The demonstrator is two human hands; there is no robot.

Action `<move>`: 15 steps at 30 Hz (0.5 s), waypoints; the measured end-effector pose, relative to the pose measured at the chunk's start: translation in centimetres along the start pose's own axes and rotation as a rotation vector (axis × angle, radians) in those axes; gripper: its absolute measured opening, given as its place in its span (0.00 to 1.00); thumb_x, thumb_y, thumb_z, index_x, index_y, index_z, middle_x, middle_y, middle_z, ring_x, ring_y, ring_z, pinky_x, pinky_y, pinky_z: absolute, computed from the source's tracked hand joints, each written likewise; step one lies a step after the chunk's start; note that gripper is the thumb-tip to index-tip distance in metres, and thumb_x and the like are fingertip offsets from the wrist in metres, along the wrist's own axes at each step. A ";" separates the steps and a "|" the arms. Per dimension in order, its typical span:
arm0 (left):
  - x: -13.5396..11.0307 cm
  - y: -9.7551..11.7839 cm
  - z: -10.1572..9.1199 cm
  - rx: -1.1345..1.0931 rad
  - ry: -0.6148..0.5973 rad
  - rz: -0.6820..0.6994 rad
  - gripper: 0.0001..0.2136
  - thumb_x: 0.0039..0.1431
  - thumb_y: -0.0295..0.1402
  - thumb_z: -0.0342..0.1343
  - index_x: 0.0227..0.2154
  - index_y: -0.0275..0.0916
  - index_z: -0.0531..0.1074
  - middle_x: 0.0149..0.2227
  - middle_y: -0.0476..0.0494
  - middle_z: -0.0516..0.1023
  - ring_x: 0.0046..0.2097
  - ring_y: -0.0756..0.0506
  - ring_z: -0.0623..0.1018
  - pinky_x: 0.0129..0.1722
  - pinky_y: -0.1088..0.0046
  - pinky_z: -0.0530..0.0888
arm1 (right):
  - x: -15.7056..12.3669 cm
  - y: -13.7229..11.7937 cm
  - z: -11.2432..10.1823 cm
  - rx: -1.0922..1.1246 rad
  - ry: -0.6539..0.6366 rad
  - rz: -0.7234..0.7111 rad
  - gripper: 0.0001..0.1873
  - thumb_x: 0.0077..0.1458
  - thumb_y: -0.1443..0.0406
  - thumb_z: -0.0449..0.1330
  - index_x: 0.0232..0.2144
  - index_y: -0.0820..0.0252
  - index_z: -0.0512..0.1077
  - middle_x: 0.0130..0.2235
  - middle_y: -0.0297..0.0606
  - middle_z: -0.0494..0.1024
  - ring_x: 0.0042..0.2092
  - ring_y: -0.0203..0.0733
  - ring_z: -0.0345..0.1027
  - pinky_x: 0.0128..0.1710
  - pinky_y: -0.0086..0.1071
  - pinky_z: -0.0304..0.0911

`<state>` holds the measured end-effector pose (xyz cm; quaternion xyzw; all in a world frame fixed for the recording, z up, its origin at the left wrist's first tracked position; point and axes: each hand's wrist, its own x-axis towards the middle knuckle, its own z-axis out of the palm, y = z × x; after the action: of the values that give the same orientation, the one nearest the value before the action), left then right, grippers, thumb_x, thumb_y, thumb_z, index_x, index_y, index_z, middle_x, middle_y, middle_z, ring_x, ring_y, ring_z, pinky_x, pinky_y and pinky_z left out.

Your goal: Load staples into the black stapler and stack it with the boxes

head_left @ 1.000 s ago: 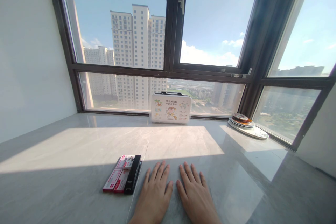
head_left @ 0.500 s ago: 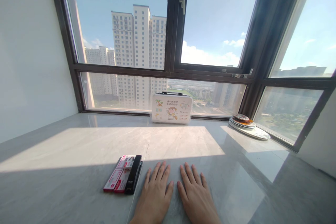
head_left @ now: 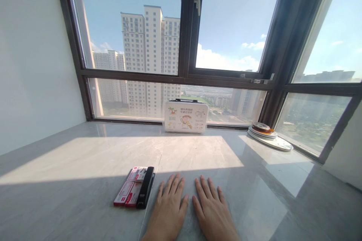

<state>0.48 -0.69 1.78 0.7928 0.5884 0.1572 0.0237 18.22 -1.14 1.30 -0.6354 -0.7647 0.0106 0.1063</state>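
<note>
My left hand (head_left: 169, 207) lies flat on the grey stone windowsill (head_left: 93, 218), palm down, fingers stretched and slightly apart, holding nothing. Beside it, my right hand (head_left: 211, 205) rests the same way, thumb pointing toward the left thumb with a narrow gap between them. Just left of my left hand is a black stapler (head_left: 145, 188), placed lengthwise along a group of small red-and-white boxes (head_left: 130, 186), which look like staple boxes. Neither hand touches them.
A white case (head_left: 186, 117) with cartoon prints and a black handle stands upright against the window (head_left: 181, 79). In the right corner sits a stack of round plates or discs (head_left: 268, 137). A white wall (head_left: 34, 64) bounds the left side. Sunlight falls across the sill.
Both hands stay flat in place. The whole view has shifted very slightly, with everything appearing a few pixels further right.
</note>
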 end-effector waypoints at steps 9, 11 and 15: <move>0.1 0.1 0.0 0.011 -0.011 -0.009 0.26 0.70 0.45 0.36 0.69 0.51 0.53 0.72 0.52 0.49 0.72 0.41 0.51 0.70 0.46 0.51 | -0.2 0.2 0.3 -0.015 0.002 -0.010 0.33 0.68 0.47 0.36 0.70 0.49 0.49 0.72 0.34 0.43 0.72 0.56 0.37 0.67 0.60 0.40; 0.1 0.0 0.1 0.013 -0.007 -0.005 0.26 0.70 0.45 0.36 0.69 0.50 0.52 0.72 0.52 0.49 0.72 0.41 0.51 0.70 0.46 0.51 | -0.3 0.2 0.4 -0.014 0.001 -0.013 0.33 0.68 0.47 0.36 0.70 0.49 0.49 0.72 0.34 0.43 0.72 0.56 0.37 0.67 0.60 0.41; 0.0 0.0 0.2 0.017 -0.003 0.001 0.26 0.70 0.45 0.36 0.69 0.51 0.52 0.72 0.52 0.49 0.72 0.41 0.50 0.70 0.47 0.52 | -0.3 0.3 0.5 -0.010 0.000 -0.013 0.33 0.68 0.47 0.36 0.70 0.49 0.49 0.72 0.34 0.43 0.72 0.57 0.37 0.67 0.60 0.41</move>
<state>0.51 -0.65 1.58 0.7936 0.5891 0.1511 0.0179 18.43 -1.29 0.76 -0.6311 -0.7687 0.0061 0.1034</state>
